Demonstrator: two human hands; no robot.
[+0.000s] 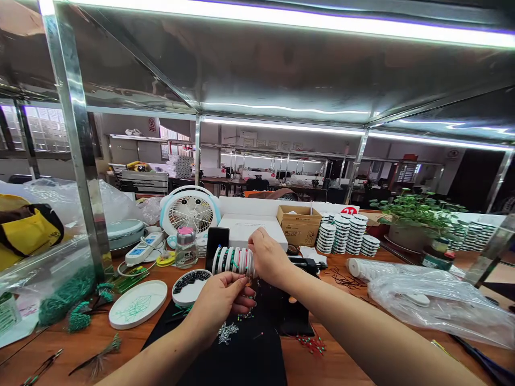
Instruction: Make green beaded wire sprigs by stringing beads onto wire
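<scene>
In the middle of the bench, a row of white spools (226,259) wound with coloured thread sits side by side on a black stand (296,316). My right hand (269,256) is at the right end of the row, fingers bent and pressed together; what they hold is hidden. Just below the spools, my left hand (222,296) is closed in a pinch, its thumb against the index finger. Whatever is in that pinch is too small to make out. Beneath it, a pile of small silvery pieces (228,333) lies on a black mat (241,364).
A white dish (192,296) of dark pieces and a white lid-like tray (159,311) with green thread lie left. Behind stand a fan (190,210), a glass jar (185,252) and a cardboard box (300,225). Stacked white discs (340,236) and plastic wrap (434,305) are right.
</scene>
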